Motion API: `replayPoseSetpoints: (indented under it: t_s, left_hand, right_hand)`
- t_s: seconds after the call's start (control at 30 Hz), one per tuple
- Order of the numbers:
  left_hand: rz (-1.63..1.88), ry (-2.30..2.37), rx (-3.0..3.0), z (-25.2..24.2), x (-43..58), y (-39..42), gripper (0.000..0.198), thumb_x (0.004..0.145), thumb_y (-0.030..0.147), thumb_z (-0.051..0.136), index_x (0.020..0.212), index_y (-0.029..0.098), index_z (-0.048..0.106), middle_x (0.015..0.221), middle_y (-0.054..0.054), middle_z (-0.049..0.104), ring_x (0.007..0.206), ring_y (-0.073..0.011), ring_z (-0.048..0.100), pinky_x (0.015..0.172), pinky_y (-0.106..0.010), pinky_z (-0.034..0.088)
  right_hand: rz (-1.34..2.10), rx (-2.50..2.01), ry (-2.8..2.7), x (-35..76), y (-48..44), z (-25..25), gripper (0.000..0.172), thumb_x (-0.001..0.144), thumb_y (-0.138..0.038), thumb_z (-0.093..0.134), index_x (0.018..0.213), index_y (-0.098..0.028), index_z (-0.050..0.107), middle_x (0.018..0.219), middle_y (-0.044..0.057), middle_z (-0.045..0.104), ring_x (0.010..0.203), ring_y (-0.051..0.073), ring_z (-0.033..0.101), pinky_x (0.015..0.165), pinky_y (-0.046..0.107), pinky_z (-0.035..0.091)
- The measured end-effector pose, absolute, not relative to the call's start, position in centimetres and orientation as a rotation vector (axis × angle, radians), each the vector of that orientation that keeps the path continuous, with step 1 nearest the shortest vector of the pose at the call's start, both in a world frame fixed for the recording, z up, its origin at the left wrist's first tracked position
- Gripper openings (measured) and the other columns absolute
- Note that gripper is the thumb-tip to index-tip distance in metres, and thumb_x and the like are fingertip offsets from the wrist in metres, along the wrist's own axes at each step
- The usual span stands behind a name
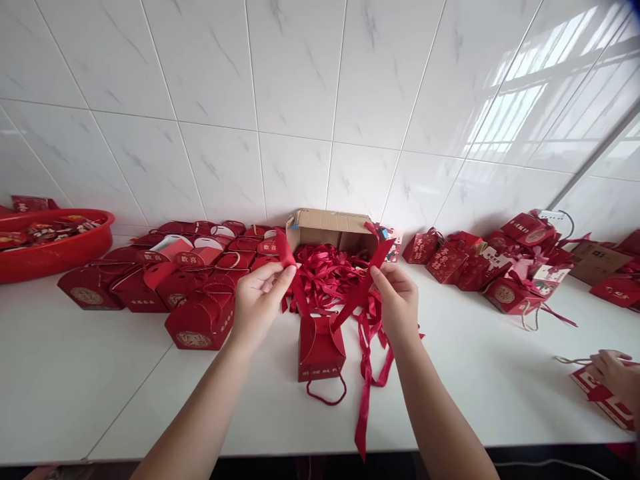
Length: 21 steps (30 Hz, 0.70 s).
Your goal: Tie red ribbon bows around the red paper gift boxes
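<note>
A small red gift box (321,348) with a rope handle stands on the white table before me. A red ribbon (349,308) runs from its top up to both hands in a V shape. My left hand (263,297) pinches one end between thumb and fingers. The other end is pinched in my right hand (397,297), at about the same height. Both hands are raised above the box, one to each side. Just behind it, a heap of loose red ribbons (327,277) spills out of a cardboard box (330,220) lying open towards me.
Several red gift boxes (200,327) crowd the left, near a red basin (60,250) of wrapped sweets. More boxes (507,293) are piled at the right. Another person's hand (617,373) rests on a red box at the right edge. A tiled wall (295,80) rises behind.
</note>
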<state>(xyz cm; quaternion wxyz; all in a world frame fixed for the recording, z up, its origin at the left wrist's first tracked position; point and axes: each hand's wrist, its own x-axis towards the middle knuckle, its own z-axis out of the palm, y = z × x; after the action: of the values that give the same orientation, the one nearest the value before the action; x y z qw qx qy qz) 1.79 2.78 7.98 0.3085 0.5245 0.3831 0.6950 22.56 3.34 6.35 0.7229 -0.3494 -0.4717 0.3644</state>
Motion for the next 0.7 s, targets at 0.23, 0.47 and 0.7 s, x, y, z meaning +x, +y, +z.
replayPoseSetpoints:
  t_s: [0.23,0.47,0.7]
  left_hand:
    - [1.833,0.885,1.257,9.1,2.7,3.1,0.017,0.066,0.028,0.079,0.076,0.018,0.072,0.073,-0.001,0.068,0.073,-0.0147,0.061,0.07,-0.023,0.048]
    - [1.79,0.894,1.339,9.3,2.9,2.9,0.018,0.068,0.031,0.078,0.079,0.017,0.071,0.075,-0.001,0.068,0.073,-0.0142,0.06,0.07,-0.023,0.048]
    - [1.687,0.871,1.409,9.4,3.2,2.5,0.023,0.076,0.038,0.072,0.082,0.016,0.068,0.081,-0.003,0.07,0.084,-0.0178,0.064,0.083,-0.03,0.049]
  right_hand:
    - [0.834,-0.769,-1.074,21.6,3.4,8.0,0.022,0.074,-0.041,0.072,0.071,-0.02,0.066,0.066,-0.003,0.055,0.061,0.01,0.045,0.06,0.024,0.038]
    - [0.83,-0.769,-1.096,21.0,3.4,8.5,0.028,0.074,-0.042,0.072,0.059,-0.019,0.064,0.059,-0.003,0.049,0.059,0.01,0.039,0.058,0.025,0.034]
    - [0.859,-0.766,-1.087,20.6,3.1,8.5,0.029,0.075,-0.042,0.071,0.059,-0.019,0.062,0.06,-0.004,0.047,0.06,0.01,0.04,0.06,0.025,0.036]
